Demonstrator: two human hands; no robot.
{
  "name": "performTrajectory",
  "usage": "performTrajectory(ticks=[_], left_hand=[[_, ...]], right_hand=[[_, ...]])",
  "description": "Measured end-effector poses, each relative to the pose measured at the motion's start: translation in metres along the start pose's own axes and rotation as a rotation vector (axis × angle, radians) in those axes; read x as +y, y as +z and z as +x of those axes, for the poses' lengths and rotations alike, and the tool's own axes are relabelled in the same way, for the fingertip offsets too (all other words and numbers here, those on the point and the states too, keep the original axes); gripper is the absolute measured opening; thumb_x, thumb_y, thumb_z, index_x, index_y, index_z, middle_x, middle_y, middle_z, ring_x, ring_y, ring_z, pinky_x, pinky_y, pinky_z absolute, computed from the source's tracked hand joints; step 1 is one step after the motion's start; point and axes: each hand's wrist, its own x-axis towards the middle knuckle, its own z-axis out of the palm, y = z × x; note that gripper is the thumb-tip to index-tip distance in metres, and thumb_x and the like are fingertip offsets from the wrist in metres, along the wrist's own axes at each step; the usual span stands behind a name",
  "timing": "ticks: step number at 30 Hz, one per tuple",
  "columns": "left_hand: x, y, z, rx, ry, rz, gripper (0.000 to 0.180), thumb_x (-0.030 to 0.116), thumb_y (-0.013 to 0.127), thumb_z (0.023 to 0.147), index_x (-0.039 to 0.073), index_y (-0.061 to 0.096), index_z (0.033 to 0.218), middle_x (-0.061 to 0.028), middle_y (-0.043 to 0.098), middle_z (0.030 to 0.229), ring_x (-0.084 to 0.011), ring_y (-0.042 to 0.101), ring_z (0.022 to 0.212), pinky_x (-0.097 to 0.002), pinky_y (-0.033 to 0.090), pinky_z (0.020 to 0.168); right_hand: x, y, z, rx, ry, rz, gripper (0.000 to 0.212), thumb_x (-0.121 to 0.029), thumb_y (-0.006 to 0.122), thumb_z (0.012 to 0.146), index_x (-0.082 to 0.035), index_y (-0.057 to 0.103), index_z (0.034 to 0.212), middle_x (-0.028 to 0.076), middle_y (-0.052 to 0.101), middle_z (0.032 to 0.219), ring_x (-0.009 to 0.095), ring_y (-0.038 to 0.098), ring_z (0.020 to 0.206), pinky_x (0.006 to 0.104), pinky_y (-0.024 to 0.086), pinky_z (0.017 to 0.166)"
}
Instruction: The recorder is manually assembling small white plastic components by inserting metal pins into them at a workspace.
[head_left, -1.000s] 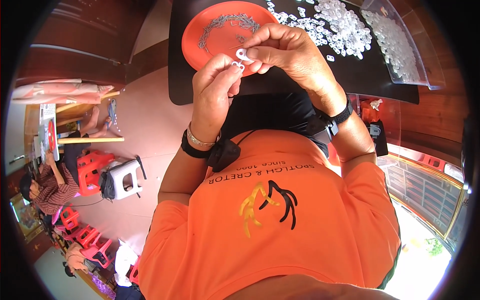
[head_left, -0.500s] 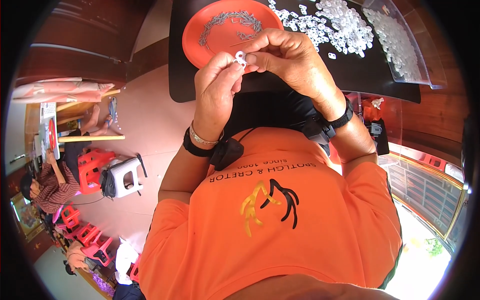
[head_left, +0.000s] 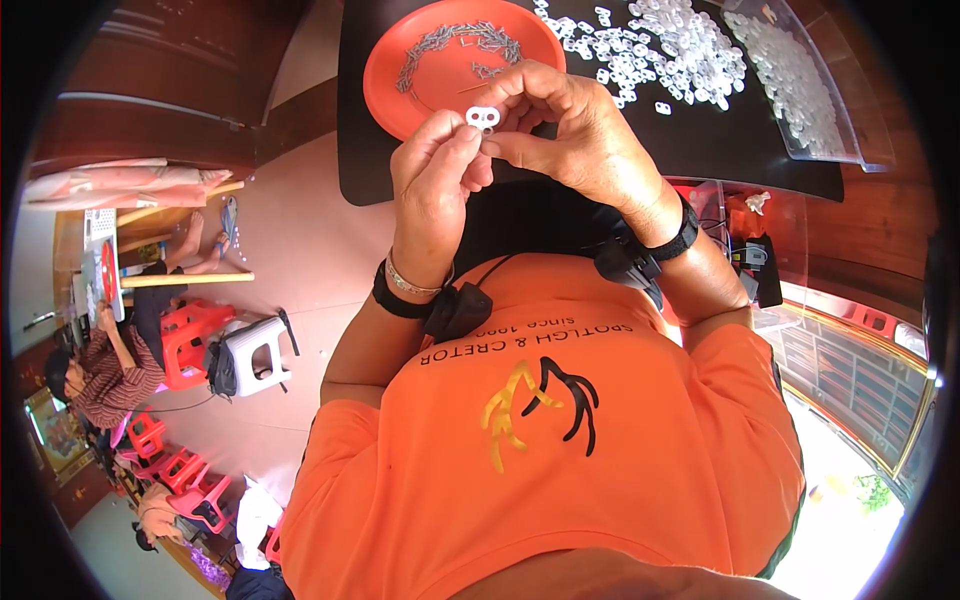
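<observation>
A small white two-holed plastic piece (head_left: 483,116) is held up between my hands over the near edge of a red plate (head_left: 385,95). My left hand (head_left: 440,165) pinches its lower edge between thumb and fingers. From the other side, the curled fingers and thumb of my right hand (head_left: 575,125) close in against the piece. Just beneath it, at the thumb tips, a small greyish ring-like bit shows, too small to name. On the plate, little grey metal pins (head_left: 430,50) lie in a curved row, with a thin stick near my right fingers.
Loose white two-holed pieces (head_left: 690,50) are heaped on the black table (head_left: 800,182), right of the plate. Beyond them stands a clear bin (head_left: 790,90) full of more. At left, a person (head_left: 120,375) sits near red stools (head_left: 195,345) and a white stool (head_left: 258,355).
The white piece has turned from a slant to level, its two holes now side by side and facing me. My right thumb has shifted down to its lower edge.
</observation>
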Motion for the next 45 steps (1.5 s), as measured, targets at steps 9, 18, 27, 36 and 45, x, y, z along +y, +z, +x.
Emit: performTrajectory(ticks=[9,18,27,36,45], left_hand=[[-0.002,-0.001,0.002,-0.027,-0.038,-0.082,0.02,0.018,0.052,0.091,0.0,0.058,0.085,0.0007,0.052,0.067,-0.0039,0.044,0.056,-0.0182,0.035,0.052],[-0.01,-0.003,0.004,-0.012,-0.011,-0.184,0.024,0.02,0.05,0.092,-0.001,0.059,0.085,-0.0027,0.057,0.071,-0.0055,0.048,0.058,-0.0185,0.037,0.054],[-0.009,-0.005,0.007,-0.003,0.018,-0.113,0.026,0.021,0.051,0.091,0.001,0.055,0.076,-0.0015,0.052,0.063,-0.0073,0.048,0.056,-0.0207,0.037,0.053],[-0.012,0.0,0.007,0.023,0.051,-0.067,0.025,0.02,0.05,0.09,0.002,0.056,0.074,-0.0001,0.052,0.06,-0.0061,0.047,0.05,-0.0194,0.032,0.046],[0.005,0.007,0.011,-0.051,0.202,-0.02,0.023,0.014,0.047,0.09,-0.003,0.061,0.088,-0.0025,0.054,0.064,-0.0058,0.044,0.056,-0.02,0.032,0.053]], right_hand=[[-0.009,0.0,-0.001,-0.02,-0.036,-0.227,0.025,-0.003,0.073,0.071,-0.003,0.062,0.095,0.008,0.065,0.077,0.017,0.066,0.071,0.0278,0.053,0.065],[-0.005,0.01,0.0,0.069,-0.312,-0.596,0.027,-0.008,0.072,0.068,-0.001,0.061,0.092,0.011,0.063,0.081,0.027,0.064,0.073,0.0336,0.052,0.063],[-0.006,0.009,0.002,0.044,-0.239,-0.518,0.017,-0.013,0.071,0.075,-0.003,0.063,0.086,0.009,0.065,0.07,0.025,0.066,0.064,0.0318,0.052,0.056],[-0.002,0.004,0.0,0.042,-0.341,-0.531,0.015,-0.008,0.073,0.075,-0.004,0.065,0.087,0.008,0.066,0.073,0.023,0.067,0.064,0.0282,0.052,0.055],[-0.041,-0.066,0.0,0.289,-0.181,-0.613,0.017,-0.011,0.071,0.078,-0.004,0.067,0.094,0.011,0.068,0.082,0.021,0.068,0.07,0.0287,0.054,0.06]])
